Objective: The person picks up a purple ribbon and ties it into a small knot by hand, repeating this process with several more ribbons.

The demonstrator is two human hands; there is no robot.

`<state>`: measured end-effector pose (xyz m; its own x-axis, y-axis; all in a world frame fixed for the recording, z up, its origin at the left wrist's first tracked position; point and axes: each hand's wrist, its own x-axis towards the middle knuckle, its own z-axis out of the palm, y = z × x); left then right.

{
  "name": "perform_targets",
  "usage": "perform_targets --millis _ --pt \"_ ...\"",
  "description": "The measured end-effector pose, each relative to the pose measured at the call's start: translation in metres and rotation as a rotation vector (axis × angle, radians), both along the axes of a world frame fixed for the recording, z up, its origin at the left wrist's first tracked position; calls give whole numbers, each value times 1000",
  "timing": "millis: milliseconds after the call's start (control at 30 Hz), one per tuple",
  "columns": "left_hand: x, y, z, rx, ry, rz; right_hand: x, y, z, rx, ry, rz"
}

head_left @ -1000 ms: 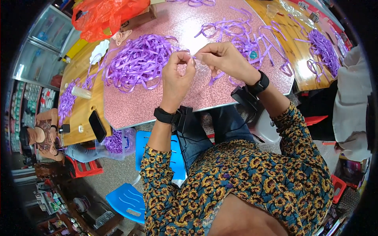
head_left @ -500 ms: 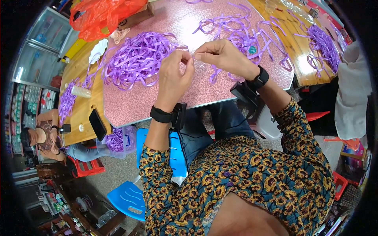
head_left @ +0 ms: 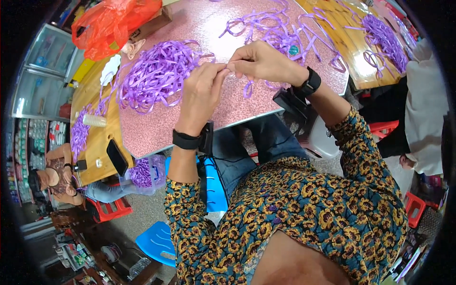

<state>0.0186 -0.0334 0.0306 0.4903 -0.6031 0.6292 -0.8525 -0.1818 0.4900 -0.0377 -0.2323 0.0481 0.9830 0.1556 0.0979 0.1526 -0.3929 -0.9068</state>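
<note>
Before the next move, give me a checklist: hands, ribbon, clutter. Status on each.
1. Left hand and right hand meet at the fingertips above the pink table: ok.
2. Ribbon pinched between the fingertips: cannot tell, too small and hidden by fingers.
3. Big purple ribbon pile on the pink table, to the left of the hands' meeting point: ok.
4. Loose purple strands beyond the right hand untangled: not ok, they cross and loop.
5. Black phone well back from the wooden table's edge: not ok, it lies at the edge.
6. Black straps on both wrists: ok.
</note>
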Motion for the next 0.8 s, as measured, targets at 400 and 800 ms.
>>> perform_targets --millis 400,800 --pt "-2 13 17 118 386 -5 1 -14 -1 -209 -238 127" --pt "21 -55 15 -113 732 -386 0 -42 83 185 -260 -74"
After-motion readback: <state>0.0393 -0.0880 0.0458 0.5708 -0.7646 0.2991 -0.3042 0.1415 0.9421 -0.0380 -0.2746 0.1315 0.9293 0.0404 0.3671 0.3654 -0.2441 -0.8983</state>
